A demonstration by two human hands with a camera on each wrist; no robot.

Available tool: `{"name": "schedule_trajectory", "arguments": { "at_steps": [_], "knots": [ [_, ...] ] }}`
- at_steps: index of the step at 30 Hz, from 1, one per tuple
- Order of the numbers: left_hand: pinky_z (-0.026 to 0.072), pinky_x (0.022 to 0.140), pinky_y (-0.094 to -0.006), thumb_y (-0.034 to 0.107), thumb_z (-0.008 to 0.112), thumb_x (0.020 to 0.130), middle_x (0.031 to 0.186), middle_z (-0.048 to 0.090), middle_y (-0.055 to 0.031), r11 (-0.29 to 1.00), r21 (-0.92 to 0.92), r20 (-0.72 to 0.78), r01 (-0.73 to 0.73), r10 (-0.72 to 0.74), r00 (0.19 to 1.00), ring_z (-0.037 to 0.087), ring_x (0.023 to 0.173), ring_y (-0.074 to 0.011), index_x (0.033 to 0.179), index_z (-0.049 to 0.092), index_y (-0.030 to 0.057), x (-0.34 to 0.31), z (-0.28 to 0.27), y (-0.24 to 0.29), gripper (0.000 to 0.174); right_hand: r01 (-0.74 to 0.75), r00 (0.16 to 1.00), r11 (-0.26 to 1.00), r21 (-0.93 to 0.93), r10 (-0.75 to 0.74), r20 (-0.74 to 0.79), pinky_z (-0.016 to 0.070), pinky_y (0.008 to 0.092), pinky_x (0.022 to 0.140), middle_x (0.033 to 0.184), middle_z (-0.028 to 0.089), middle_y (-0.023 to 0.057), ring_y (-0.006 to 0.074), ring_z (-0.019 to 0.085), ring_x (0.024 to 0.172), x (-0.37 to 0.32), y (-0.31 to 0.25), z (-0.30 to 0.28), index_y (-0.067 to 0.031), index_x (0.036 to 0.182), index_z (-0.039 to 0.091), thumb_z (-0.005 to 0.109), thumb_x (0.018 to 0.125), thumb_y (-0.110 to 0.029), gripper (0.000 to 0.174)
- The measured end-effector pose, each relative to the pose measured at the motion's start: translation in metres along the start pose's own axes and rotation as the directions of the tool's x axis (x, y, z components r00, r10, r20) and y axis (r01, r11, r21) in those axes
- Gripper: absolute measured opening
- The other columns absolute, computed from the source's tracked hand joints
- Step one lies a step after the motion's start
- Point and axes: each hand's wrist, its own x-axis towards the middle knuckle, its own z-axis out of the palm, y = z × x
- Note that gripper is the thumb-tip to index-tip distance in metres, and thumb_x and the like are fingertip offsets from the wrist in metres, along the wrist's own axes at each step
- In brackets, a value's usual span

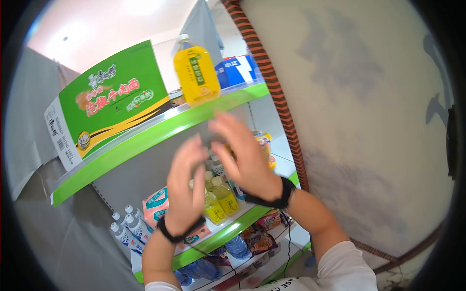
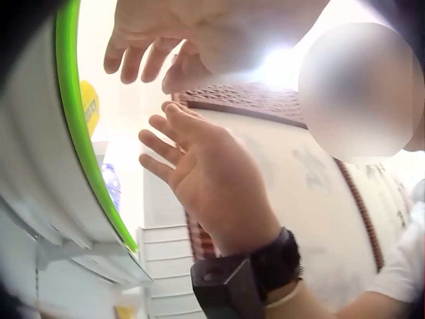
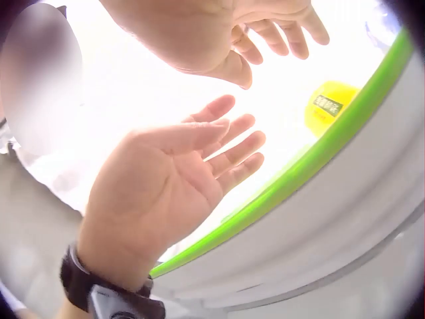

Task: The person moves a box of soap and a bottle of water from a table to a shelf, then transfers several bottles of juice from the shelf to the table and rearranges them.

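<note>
Both of my hands are raised, fingers spread, palms facing each other, and they hold nothing. In the head view my left hand (image 1: 187,186) and right hand (image 1: 245,155) hover in front of the shelf unit, just below the green edge of the top shelf (image 1: 160,128). On that shelf, above my hands, stands a large yellow drink bottle (image 1: 196,72) with a white cap. The left wrist view has my left hand (image 2: 199,33) at the top and my right hand (image 2: 212,173) below. The right wrist view shows my right hand (image 3: 212,33), my left hand (image 3: 166,179) and the yellow bottle (image 3: 332,106).
A green noodle carton (image 1: 107,97) and a blue-white box (image 1: 238,68) flank the bottle. The middle shelf carries small yellow bottles (image 1: 221,199), water bottles (image 1: 126,225) and a pink pack (image 1: 156,203). Snack bags (image 1: 262,242) lie lower down. A pale wall (image 1: 364,121) stands right.
</note>
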Motion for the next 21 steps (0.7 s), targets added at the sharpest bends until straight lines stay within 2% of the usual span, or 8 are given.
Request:
{"name": "schedule_trajectory", "arguments": {
  "at_steps": [4,7,8,10,12,13,16,21],
  "knots": [
    [0.0387,0.094,-0.0486,-0.006,0.054,0.078,0.098,0.064,-0.0141,0.963,-0.188,0.355,0.196,-0.119,0.927,0.061,0.093,-0.032,0.095,0.061,0.0024,-0.115,-0.014,0.033,0.02,-0.032,0.932,0.998,0.062,0.008,0.362,0.0441,0.0409,0.086,0.123,0.049,0.018,0.0337,0.053,0.104,-0.102,-0.043,-0.04,-0.0005,0.112,0.054,0.059,0.081,-0.007,0.031],
    [0.0438,0.088,-0.0409,-0.003,0.057,0.078,0.089,0.065,-0.0115,0.87,-0.281,0.509,0.406,-0.223,0.831,0.062,0.087,-0.0275,0.092,0.063,0.0031,-0.193,0.001,0.035,0.016,-0.304,0.796,0.952,-0.038,0.275,0.539,0.0452,0.0388,0.085,0.122,0.05,0.0144,0.0309,0.054,0.101,-0.182,-0.066,-0.066,-0.0028,0.11,0.056,0.057,0.085,-0.011,0.026],
    [0.0466,0.081,-0.0341,-0.001,0.059,0.078,0.086,0.066,-0.0126,0.766,-0.298,0.61,0.569,-0.306,0.731,0.063,0.084,-0.0247,0.089,0.064,0.0015,-0.209,0.006,0.039,0.012,-0.397,0.79,0.916,-0.05,0.369,0.49,0.0465,0.0377,0.082,0.119,0.052,0.0147,0.0297,0.056,0.099,-0.21,-0.07,-0.072,-0.0035,0.109,0.057,0.056,0.086,-0.012,0.024],
    [0.0477,0.076,-0.031,0.0,0.058,0.08,0.087,0.066,-0.0135,0.648,-0.394,0.629,0.652,-0.328,0.705,0.064,0.083,-0.0238,0.089,0.064,-0.0002,-0.244,0.019,0.051,0.011,-0.594,0.725,0.792,-0.14,0.603,0.333,0.0476,0.0373,0.079,0.112,0.056,0.0147,0.0289,0.059,0.095,-0.262,-0.086,-0.082,-0.0028,0.108,0.057,0.056,0.086,-0.013,0.024],
    [0.0325,0.102,-0.0333,0.006,0.058,0.084,0.143,0.03,-0.015,0.851,-0.337,0.845,0.402,0.085,0.527,0.04,0.123,-0.034,0.144,0.013,0.0129,-0.337,0.044,0.014,0.075,-0.745,0.592,0.627,-0.228,0.779,0.209,0.0479,0.0375,0.078,0.108,0.058,0.0147,0.029,0.06,0.092,-0.301,-0.117,-0.091,-0.0027,0.107,0.057,0.057,0.085,-0.014,0.024],
    [0.0479,0.076,-0.0309,0.002,0.057,0.081,0.087,0.066,-0.0132,0.576,-0.441,0.685,0.688,-0.28,0.673,0.064,0.083,-0.0239,0.09,0.064,-0.0013,-0.272,0.037,0.078,0.012,-0.846,0.454,0.471,-0.252,0.882,0.124,0.0481,0.0377,0.077,0.105,0.06,0.0148,0.0292,0.06,0.09,-0.318,-0.136,-0.095,-0.0025,0.106,0.058,0.057,0.085,-0.014,0.024],
    [0.0478,0.077,-0.0306,0.003,0.057,0.081,0.089,0.067,-0.0133,0.419,-0.491,0.757,0.764,-0.23,0.612,0.064,0.084,-0.0242,0.092,0.064,-0.002,-0.32,0.068,0.097,0.014,-0.858,0.394,0.345,-0.38,0.917,-0.056,0.0482,0.0378,0.077,0.101,0.061,0.015,0.031,0.06,0.087,-0.367,-0.186,-0.095,-0.0026,0.104,0.058,0.058,0.084,-0.013,0.023],
    [0.048,0.076,-0.0276,0.001,0.058,0.081,0.089,0.066,-0.0121,0.425,-0.537,0.839,0.729,0.184,0.512,0.064,0.083,-0.019,0.096,0.063,-0.0026,-0.338,0.078,0.144,0.016,-0.787,0.382,0.268,-0.556,0.919,-0.099,0.048,0.0401,0.074,0.096,0.06,0.015,0.0336,0.059,0.085,-0.383,-0.268,-0.109,-0.0024,0.102,0.057,0.057,0.084,-0.013,0.021]
  ]
}}
